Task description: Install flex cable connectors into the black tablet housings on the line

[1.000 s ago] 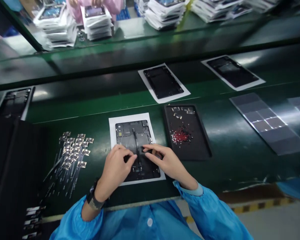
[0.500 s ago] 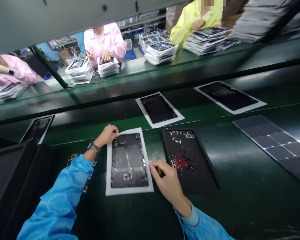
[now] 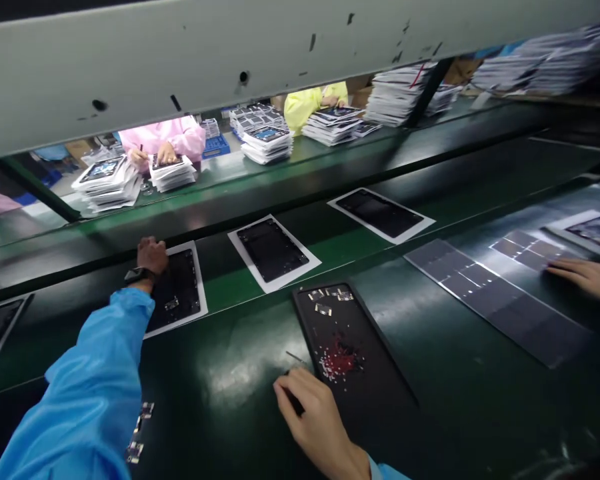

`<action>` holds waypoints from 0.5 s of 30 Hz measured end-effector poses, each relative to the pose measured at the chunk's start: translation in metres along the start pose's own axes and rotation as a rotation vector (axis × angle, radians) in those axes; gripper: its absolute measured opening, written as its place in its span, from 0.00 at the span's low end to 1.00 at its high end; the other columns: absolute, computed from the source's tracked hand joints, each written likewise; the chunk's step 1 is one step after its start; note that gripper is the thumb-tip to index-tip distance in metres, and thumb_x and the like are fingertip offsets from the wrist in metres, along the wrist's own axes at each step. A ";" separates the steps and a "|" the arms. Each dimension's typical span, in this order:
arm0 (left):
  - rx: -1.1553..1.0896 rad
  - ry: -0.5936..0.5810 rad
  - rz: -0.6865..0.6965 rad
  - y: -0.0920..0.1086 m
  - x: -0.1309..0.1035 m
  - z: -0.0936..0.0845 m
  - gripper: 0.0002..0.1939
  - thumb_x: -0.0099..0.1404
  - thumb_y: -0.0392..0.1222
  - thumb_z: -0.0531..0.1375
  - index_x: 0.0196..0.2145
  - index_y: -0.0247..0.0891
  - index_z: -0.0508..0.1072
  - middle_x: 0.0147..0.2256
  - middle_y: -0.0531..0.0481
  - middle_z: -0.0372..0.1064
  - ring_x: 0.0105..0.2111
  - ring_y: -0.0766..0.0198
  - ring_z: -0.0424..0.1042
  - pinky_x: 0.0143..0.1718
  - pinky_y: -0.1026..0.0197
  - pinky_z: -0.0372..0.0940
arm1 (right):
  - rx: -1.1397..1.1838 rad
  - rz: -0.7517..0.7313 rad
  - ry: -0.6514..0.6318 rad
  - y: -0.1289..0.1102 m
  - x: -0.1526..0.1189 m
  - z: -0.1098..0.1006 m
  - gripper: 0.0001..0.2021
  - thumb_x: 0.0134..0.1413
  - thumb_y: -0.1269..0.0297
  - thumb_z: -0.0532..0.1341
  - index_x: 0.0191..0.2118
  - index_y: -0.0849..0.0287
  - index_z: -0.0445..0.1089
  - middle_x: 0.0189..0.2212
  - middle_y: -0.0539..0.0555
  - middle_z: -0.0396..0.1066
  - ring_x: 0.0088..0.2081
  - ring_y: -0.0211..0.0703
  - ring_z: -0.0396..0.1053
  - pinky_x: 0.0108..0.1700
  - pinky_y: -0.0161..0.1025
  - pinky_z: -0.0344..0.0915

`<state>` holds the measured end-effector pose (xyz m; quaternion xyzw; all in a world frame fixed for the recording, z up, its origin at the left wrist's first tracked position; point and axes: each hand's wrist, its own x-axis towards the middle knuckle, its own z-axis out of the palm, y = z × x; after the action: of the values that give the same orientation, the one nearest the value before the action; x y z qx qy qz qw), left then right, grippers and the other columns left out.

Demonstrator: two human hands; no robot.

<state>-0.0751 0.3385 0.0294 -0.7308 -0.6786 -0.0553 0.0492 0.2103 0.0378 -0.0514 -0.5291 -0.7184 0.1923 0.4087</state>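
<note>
My left hand (image 3: 153, 257) reaches out with curled fingers at the far left edge of a black tablet housing (image 3: 184, 283), which lies on a white sheet (image 3: 203, 303). The fingertips are partly hidden, but they appear closed on the sheet's edge. A small circuit board (image 3: 171, 304) sits in the housing's lower part. My right hand (image 3: 313, 417) is closed around a thin metal tool (image 3: 295, 357), with only its narrow tip showing. This hand is beside a black tray (image 3: 375, 373) with small boards (image 3: 323, 309) and a heap of tiny red and white parts (image 3: 341, 359).
More housings (image 3: 273, 250) on white sheets lie along the green belt (image 3: 325, 260). Dark film sheets (image 3: 495, 300) are at right, near another person's hand (image 3: 583, 275). Loose boards (image 3: 135, 452) lie by my left sleeve. Across the line, people handle paper stacks (image 3: 173, 175) under an overhead beam (image 3: 280, 60).
My left hand has moved the housing and its sheet away from me, leftward onto the belt. My right hand stays by the tray, holding the tool. The view has shifted right.
</note>
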 end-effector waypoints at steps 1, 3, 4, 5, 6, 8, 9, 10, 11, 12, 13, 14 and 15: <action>-0.008 0.000 0.037 0.019 -0.005 0.004 0.09 0.64 0.36 0.54 0.29 0.32 0.71 0.36 0.37 0.68 0.51 0.42 0.62 0.51 0.43 0.57 | -0.018 -0.014 0.003 -0.001 0.000 0.001 0.10 0.63 0.74 0.54 0.32 0.57 0.68 0.25 0.51 0.69 0.27 0.42 0.66 0.31 0.38 0.60; -0.037 -0.033 0.150 0.065 -0.020 0.012 0.10 0.66 0.37 0.53 0.33 0.31 0.73 0.40 0.37 0.69 0.49 0.46 0.65 0.51 0.47 0.59 | -0.058 -0.042 0.012 -0.004 0.000 0.002 0.10 0.63 0.74 0.54 0.31 0.57 0.67 0.25 0.51 0.69 0.27 0.42 0.65 0.31 0.38 0.60; -0.061 -0.065 0.231 0.092 -0.029 0.017 0.10 0.67 0.40 0.54 0.34 0.33 0.73 0.40 0.38 0.70 0.48 0.49 0.66 0.51 0.51 0.60 | -0.076 -0.055 0.017 -0.005 -0.001 0.003 0.10 0.63 0.74 0.54 0.31 0.57 0.67 0.25 0.52 0.69 0.27 0.42 0.65 0.31 0.38 0.59; -0.087 -0.090 0.319 0.118 -0.037 0.021 0.11 0.68 0.44 0.55 0.36 0.36 0.74 0.42 0.41 0.71 0.48 0.52 0.67 0.52 0.54 0.60 | -0.093 -0.068 0.022 -0.005 -0.001 0.004 0.10 0.63 0.74 0.54 0.31 0.57 0.67 0.24 0.52 0.69 0.28 0.43 0.65 0.32 0.39 0.59; -0.109 -0.118 0.395 0.143 -0.045 0.026 0.11 0.67 0.47 0.56 0.38 0.38 0.74 0.42 0.44 0.71 0.48 0.54 0.67 0.51 0.56 0.60 | -0.108 -0.079 0.027 -0.006 -0.001 0.005 0.11 0.63 0.74 0.54 0.30 0.57 0.67 0.24 0.52 0.69 0.28 0.43 0.65 0.32 0.39 0.59; -0.131 -0.156 0.485 0.185 -0.058 0.034 0.13 0.66 0.49 0.59 0.40 0.38 0.74 0.43 0.43 0.72 0.48 0.55 0.68 0.50 0.58 0.62 | -0.134 -0.096 0.041 -0.006 -0.001 0.007 0.11 0.63 0.74 0.54 0.29 0.57 0.66 0.24 0.52 0.68 0.28 0.42 0.64 0.32 0.39 0.58; -0.132 -0.172 0.505 0.200 -0.063 0.038 0.14 0.65 0.49 0.60 0.41 0.36 0.74 0.44 0.42 0.72 0.47 0.54 0.69 0.49 0.57 0.63 | -0.144 -0.102 0.052 -0.005 -0.001 0.007 0.11 0.63 0.74 0.54 0.29 0.58 0.67 0.24 0.52 0.68 0.28 0.42 0.64 0.32 0.39 0.58; -0.130 -0.184 0.515 0.210 -0.066 0.041 0.15 0.65 0.49 0.61 0.42 0.34 0.73 0.44 0.40 0.72 0.47 0.53 0.70 0.47 0.57 0.64 | -0.154 -0.106 0.069 -0.005 -0.001 0.006 0.12 0.63 0.74 0.54 0.29 0.58 0.67 0.23 0.51 0.67 0.27 0.42 0.63 0.32 0.39 0.58; -0.125 -0.194 0.520 0.217 -0.067 0.043 0.16 0.64 0.47 0.62 0.43 0.32 0.73 0.44 0.38 0.72 0.46 0.53 0.70 0.46 0.56 0.65 | -0.167 -0.108 0.094 -0.006 -0.001 0.006 0.12 0.63 0.74 0.54 0.28 0.58 0.67 0.23 0.51 0.67 0.27 0.42 0.63 0.31 0.39 0.57; -0.119 -0.202 0.525 0.220 -0.068 0.044 0.16 0.65 0.46 0.62 0.44 0.31 0.72 0.43 0.38 0.72 0.45 0.53 0.71 0.46 0.55 0.65 | -0.186 -0.110 0.120 -0.006 0.000 0.004 0.12 0.63 0.73 0.54 0.28 0.58 0.67 0.23 0.51 0.67 0.27 0.42 0.63 0.31 0.39 0.57; -0.112 -0.207 0.533 0.221 -0.068 0.045 0.15 0.66 0.45 0.61 0.44 0.31 0.72 0.43 0.39 0.72 0.45 0.54 0.71 0.45 0.54 0.66 | -0.212 -0.111 0.144 -0.007 0.000 0.003 0.12 0.64 0.73 0.54 0.28 0.57 0.67 0.22 0.52 0.67 0.27 0.42 0.63 0.31 0.39 0.57; -0.104 -0.211 0.543 0.219 -0.067 0.046 0.13 0.67 0.43 0.60 0.45 0.31 0.71 0.43 0.41 0.72 0.45 0.55 0.71 0.46 0.54 0.66 | -0.243 -0.112 0.164 -0.009 0.001 0.000 0.13 0.64 0.73 0.54 0.28 0.57 0.68 0.22 0.52 0.67 0.27 0.42 0.62 0.31 0.40 0.57; -0.094 -0.213 0.554 0.217 -0.067 0.046 0.12 0.68 0.43 0.59 0.45 0.32 0.71 0.43 0.43 0.72 0.44 0.57 0.71 0.46 0.53 0.67 | -0.276 -0.110 0.182 -0.010 0.002 -0.002 0.13 0.64 0.72 0.54 0.28 0.57 0.68 0.22 0.52 0.67 0.27 0.43 0.62 0.31 0.40 0.57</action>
<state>0.1373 0.2634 -0.0252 -0.8912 -0.4515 0.0058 -0.0429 0.2057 0.0358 -0.0417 -0.5553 -0.7258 0.0205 0.4055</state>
